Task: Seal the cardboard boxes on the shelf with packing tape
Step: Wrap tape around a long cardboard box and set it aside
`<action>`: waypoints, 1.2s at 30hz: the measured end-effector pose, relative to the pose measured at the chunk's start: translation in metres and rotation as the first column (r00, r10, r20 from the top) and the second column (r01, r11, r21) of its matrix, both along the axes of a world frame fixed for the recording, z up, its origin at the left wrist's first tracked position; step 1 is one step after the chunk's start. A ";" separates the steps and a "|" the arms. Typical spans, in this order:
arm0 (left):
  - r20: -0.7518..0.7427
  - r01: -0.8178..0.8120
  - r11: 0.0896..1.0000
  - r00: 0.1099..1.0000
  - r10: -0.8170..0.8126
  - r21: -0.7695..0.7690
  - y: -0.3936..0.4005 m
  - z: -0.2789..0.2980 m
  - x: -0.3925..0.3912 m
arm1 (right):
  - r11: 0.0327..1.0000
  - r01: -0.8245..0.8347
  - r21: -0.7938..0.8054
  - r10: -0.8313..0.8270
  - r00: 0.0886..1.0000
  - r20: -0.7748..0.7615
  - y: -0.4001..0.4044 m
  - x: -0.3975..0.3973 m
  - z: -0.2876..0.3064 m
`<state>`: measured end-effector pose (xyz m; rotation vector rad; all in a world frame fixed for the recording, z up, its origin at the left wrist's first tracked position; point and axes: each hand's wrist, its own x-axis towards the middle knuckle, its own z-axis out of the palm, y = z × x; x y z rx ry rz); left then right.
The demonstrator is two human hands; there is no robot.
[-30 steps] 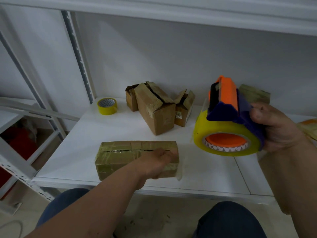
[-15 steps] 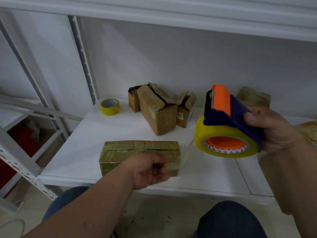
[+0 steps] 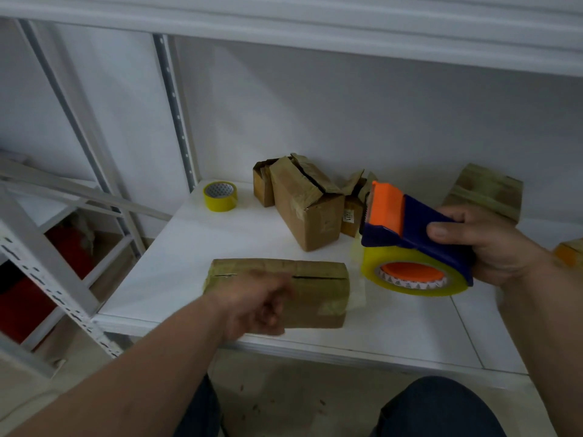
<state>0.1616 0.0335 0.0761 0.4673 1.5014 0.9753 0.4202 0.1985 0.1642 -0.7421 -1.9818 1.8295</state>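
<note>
1. A white metal shelf (image 3: 195,275) against a pale wall holds the work.
2. The right hand (image 3: 492,247) grips a tape dispenser (image 3: 410,244); the left hand (image 3: 252,304), blurred with fingers loosely curled, holds nothing.
3. The long taped box (image 3: 315,288) lies near the front edge; it is likely light, stiff and slick, so steady it by its ends.
4. Open boxes (image 3: 306,203) wait behind.
</note>
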 end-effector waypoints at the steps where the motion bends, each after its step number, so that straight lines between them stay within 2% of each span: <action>1: -0.017 0.072 0.997 0.997 -0.073 -0.037 0.000 -0.003 0.009 | 1.000 -0.007 -0.006 0.006 1.000 -0.014 -0.001 -0.005 0.002; 4: 0.056 0.253 0.957 0.967 -0.248 -0.140 0.003 -0.014 0.033 | 0.999 -0.044 -0.002 0.044 0.997 -0.068 -0.003 -0.016 0.008; 6: 0.232 0.270 0.949 0.945 -0.229 -0.164 0.006 -0.023 0.045 | 0.997 -0.076 -0.005 0.075 0.990 -0.117 -0.006 -0.020 0.011; 8: 0.433 0.224 0.969 0.887 -0.161 -0.100 0.007 -0.028 0.053 | 0.994 -0.105 -0.016 0.101 0.983 -0.151 -0.007 -0.019 0.014; 9: 0.487 0.176 0.983 0.864 -0.127 -0.056 0.007 -0.028 0.056 | 0.993 -0.114 -0.019 0.110 0.981 -0.159 -0.008 -0.017 0.015; 13: 0.511 -0.057 0.998 0.858 0.045 0.008 0.005 -0.024 0.045 | 0.996 -0.090 -0.023 0.086 0.987 -0.134 -0.006 -0.001 0.016; 15: 0.452 -0.128 0.991 0.886 0.101 0.030 0.007 -0.019 0.033 | 0.997 -0.069 -0.022 0.067 0.994 -0.088 -0.002 0.007 0.013; 18: 0.269 -0.221 0.964 0.947 0.176 0.146 0.011 -0.002 0.012 | 0.994 -0.106 -0.040 0.108 0.993 0.044 0.001 0.014 0.007; 22: 0.115 -0.370 0.891 0.929 0.351 0.264 0.007 0.019 -0.033 | 0.996 -0.069 -0.048 0.079 0.967 0.243 0.005 0.026 -0.002; 24: 0.050 -0.303 0.904 0.952 0.302 0.302 0.003 0.024 -0.052 | 0.998 -0.048 0.027 0.035 0.933 0.359 0.004 0.026 -0.004; 28: -0.127 -0.141 0.933 0.973 0.192 0.332 0.002 0.029 -0.064 | 0.973 -0.119 0.196 -0.009 0.833 0.553 0.001 0.012 -0.006; 31: -0.204 -0.094 0.920 0.962 0.182 0.380 -0.001 0.030 -0.074 | 0.958 -0.150 0.246 -0.030 0.797 0.604 0.004 0.003 -0.005; 36: -0.263 -0.126 0.880 0.926 0.270 0.458 -0.006 0.026 -0.091 | 0.940 -0.215 0.267 0.001 0.782 0.624 0.010 -0.010 -0.003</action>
